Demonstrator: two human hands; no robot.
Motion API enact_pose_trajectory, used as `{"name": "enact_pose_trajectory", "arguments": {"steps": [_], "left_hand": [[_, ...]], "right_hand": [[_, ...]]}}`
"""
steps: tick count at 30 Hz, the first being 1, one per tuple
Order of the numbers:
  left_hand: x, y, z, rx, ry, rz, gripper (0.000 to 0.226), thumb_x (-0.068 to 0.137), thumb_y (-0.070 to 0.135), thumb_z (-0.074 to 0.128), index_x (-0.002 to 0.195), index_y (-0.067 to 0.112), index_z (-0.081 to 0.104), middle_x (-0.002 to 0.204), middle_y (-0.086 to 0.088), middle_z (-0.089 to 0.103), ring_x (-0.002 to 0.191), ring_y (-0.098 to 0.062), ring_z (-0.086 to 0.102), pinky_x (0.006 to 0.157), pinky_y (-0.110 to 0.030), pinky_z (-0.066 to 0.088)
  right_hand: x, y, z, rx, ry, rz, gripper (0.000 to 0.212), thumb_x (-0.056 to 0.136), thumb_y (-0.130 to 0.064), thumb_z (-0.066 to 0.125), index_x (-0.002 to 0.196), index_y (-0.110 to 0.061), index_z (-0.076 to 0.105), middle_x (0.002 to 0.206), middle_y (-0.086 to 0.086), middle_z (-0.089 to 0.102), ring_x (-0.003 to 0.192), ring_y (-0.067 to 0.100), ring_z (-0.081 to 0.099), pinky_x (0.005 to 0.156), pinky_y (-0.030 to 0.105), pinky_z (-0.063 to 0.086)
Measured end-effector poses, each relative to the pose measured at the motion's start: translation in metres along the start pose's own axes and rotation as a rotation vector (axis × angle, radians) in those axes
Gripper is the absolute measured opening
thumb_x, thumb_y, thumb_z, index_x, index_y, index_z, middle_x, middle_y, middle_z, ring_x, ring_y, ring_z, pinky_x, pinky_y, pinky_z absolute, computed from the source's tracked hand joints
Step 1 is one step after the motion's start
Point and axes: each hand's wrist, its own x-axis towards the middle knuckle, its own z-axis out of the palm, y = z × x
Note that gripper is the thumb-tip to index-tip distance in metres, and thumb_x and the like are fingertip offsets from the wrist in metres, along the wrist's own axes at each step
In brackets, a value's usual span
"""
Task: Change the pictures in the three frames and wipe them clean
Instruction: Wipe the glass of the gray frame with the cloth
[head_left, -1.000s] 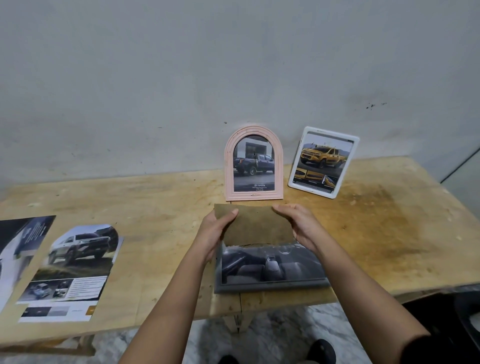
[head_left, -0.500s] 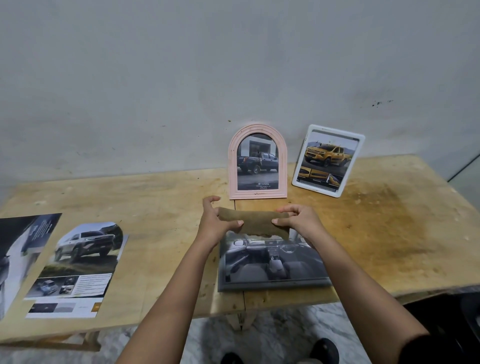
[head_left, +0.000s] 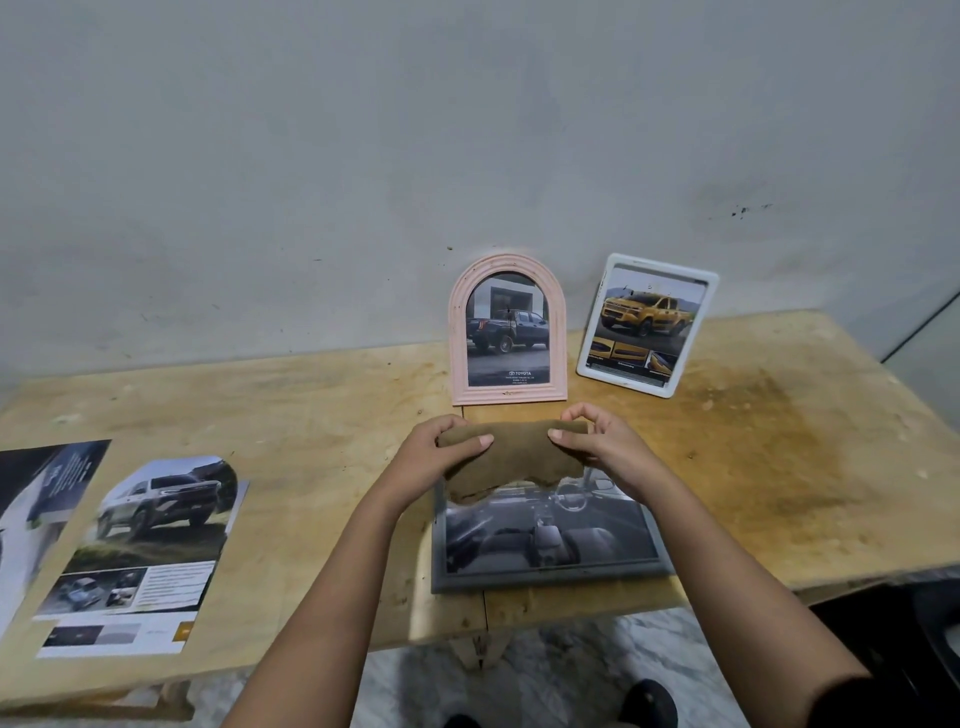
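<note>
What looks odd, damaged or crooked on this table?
The white frame leans crooked, while the pink frame stands straight. The brown cloth, gripped by the left hand and right hand, has a ragged lower edge. A dark stain marks the table on the right.

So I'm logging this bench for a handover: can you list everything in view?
Arched frame: one, pink, standing at the wall, back centre.
Rectangular frame: one, white, leaning on the wall, right of the pink one.
Flat frame: one, grey, lying at the table's near edge.
Cloth: one, brown, held over the grey frame's far part.
Loose prints: two, car pictures, lying on the table's left.
Table: one, pale wood, stained on the right.
Left hand: one, grips the cloth's left end.
Right hand: one, pinches the cloth's right end.
</note>
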Motion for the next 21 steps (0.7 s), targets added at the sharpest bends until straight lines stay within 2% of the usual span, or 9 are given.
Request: {"name": "enact_pose_trajectory", "arguments": {"steps": [2, 4, 6, 9, 11, 12, 16, 18, 21], "left_hand": [[-0.003, 0.002, 0.001, -0.098, -0.042, -0.034, 0.013, 0.085, 0.025, 0.067, 0.087, 0.012, 0.066, 0.075, 0.006, 0.067, 0.067, -0.005, 0.062, 0.057, -0.015, 0.047], [-0.005, 0.002, 0.003, -0.196, -0.054, -0.062, 0.017, 0.088, 0.024, 0.063, 0.093, 0.008, 0.067, 0.072, 0.006, 0.068, 0.066, -0.005, 0.063, 0.056, -0.014, 0.047], [-0.005, 0.0, 0.006, -0.301, -0.041, -0.084, 0.025, 0.089, 0.024, 0.061, 0.102, 0.004, 0.067, 0.083, -0.002, 0.072, 0.075, -0.008, 0.066, 0.062, -0.018, 0.05], [-0.003, -0.002, 0.012, -0.509, 0.024, -0.145, 0.035, 0.086, 0.027, 0.063, 0.111, 0.003, 0.064, 0.105, -0.016, 0.069, 0.095, -0.024, 0.067, 0.081, -0.034, 0.054], [-0.004, -0.002, 0.015, -0.623, 0.037, -0.206, 0.033, 0.086, 0.026, 0.062, 0.111, 0.004, 0.063, 0.1, -0.015, 0.07, 0.087, -0.022, 0.068, 0.068, -0.03, 0.056], [-0.006, -0.001, 0.015, -0.642, 0.016, -0.229, 0.034, 0.086, 0.026, 0.063, 0.112, 0.004, 0.062, 0.099, -0.015, 0.069, 0.086, -0.021, 0.067, 0.065, -0.028, 0.056], [-0.005, -0.006, 0.01, -0.466, -0.069, -0.263, 0.053, 0.07, 0.016, 0.078, 0.117, 0.003, 0.057, 0.111, -0.015, 0.067, 0.102, -0.025, 0.065, 0.083, -0.033, 0.055], [-0.002, -0.009, 0.009, -0.418, -0.057, -0.27, 0.05, 0.07, 0.008, 0.078, 0.115, 0.002, 0.057, 0.112, -0.015, 0.066, 0.102, -0.025, 0.065, 0.083, -0.032, 0.055], [0.004, -0.007, 0.01, -0.484, -0.056, -0.228, 0.058, 0.064, 0.01, 0.079, 0.117, 0.002, 0.056, 0.114, -0.016, 0.065, 0.105, -0.027, 0.063, 0.082, -0.031, 0.056]], "right_hand": [[-0.001, -0.002, 0.001, 0.093, 0.026, 0.013, 0.016, 0.081, -0.008, 0.069, 0.084, -0.014, 0.054, 0.074, 0.004, 0.067, 0.063, 0.015, 0.065, 0.051, 0.022, 0.051], [-0.002, -0.004, 0.002, 0.204, 0.054, 0.035, 0.015, 0.079, -0.008, 0.07, 0.086, -0.012, 0.057, 0.079, 0.007, 0.069, 0.064, 0.015, 0.067, 0.051, 0.023, 0.053], [-0.001, -0.006, 0.003, 0.314, 0.049, 0.057, 0.017, 0.078, -0.012, 0.071, 0.093, -0.011, 0.061, 0.09, 0.011, 0.069, 0.074, 0.018, 0.068, 0.061, 0.026, 0.058], [-0.004, -0.005, 0.007, 0.473, -0.04, 0.13, 0.021, 0.085, -0.018, 0.063, 0.102, -0.006, 0.063, 0.096, 0.013, 0.07, 0.087, 0.023, 0.067, 0.077, 0.033, 0.056], [-0.007, -0.002, 0.01, 0.491, -0.075, 0.189, 0.022, 0.087, -0.02, 0.06, 0.103, -0.005, 0.062, 0.091, 0.012, 0.072, 0.088, 0.025, 0.066, 0.073, 0.034, 0.057], [-0.008, 0.0, 0.012, 0.49, -0.089, 0.204, 0.025, 0.086, -0.021, 0.06, 0.105, -0.005, 0.061, 0.092, 0.012, 0.072, 0.089, 0.025, 0.067, 0.072, 0.035, 0.057], [-0.006, 0.006, 0.009, 0.413, -0.079, 0.256, 0.044, 0.078, -0.029, 0.066, 0.115, -0.008, 0.056, 0.102, 0.013, 0.069, 0.096, 0.026, 0.066, 0.075, 0.035, 0.058], [-0.004, 0.005, 0.005, 0.383, -0.102, 0.278, 0.053, 0.072, -0.026, 0.071, 0.118, -0.005, 0.055, 0.105, 0.015, 0.068, 0.099, 0.027, 0.065, 0.08, 0.037, 0.057], [0.003, 0.001, 0.001, 0.464, -0.225, 0.304, 0.083, 0.053, -0.017, 0.09, 0.123, 0.003, 0.051, 0.109, 0.022, 0.067, 0.098, 0.033, 0.066, 0.074, 0.038, 0.059]]}}
